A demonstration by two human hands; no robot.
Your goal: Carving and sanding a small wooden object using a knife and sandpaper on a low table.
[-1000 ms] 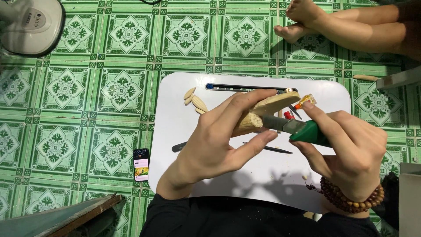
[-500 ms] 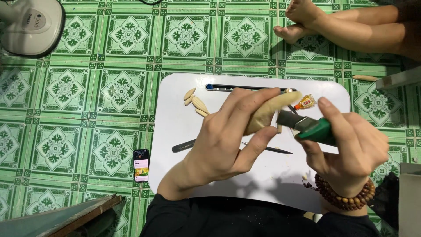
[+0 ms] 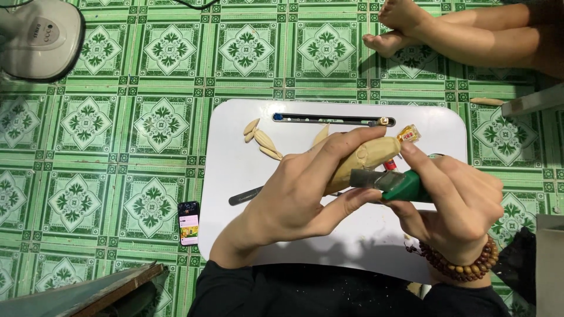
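The wood piece (image 3: 367, 159), pale and elongated, lies in the left hand (image 3: 299, 196), whose fingers are curled round it from behind while the thumb presses up from below, just under the blade. The right hand (image 3: 455, 205) is closed in a fist round the green handle of a knife (image 3: 392, 182), its thumb laid forward against the far end of the wood. The blade lies flat on the wood's near flank, just ahead of the left thumb. Against the picture half a second ago the blade sits further along the wood toward the left hand, and against the one a second ago the right hand has come in closer, so the cut seems to be advancing in short strokes with the grip unchanged. Beyond the left fingertips lie pale shavings (image 3: 262, 141) on the white tray (image 3: 235, 176), and further out a dark ruler (image 3: 329, 120). Under the left wrist a flat dark tool (image 3: 245, 196) pokes out. A small red-and-yellow item (image 3: 409, 134) shows just past the wood's tip. Off the tray, left of the left forearm, a phone (image 3: 188, 222) lies on the green tiled floor (image 3: 117, 117); a fan base (image 3: 38, 35) and another person's bare feet (image 3: 399, 26) are well away.
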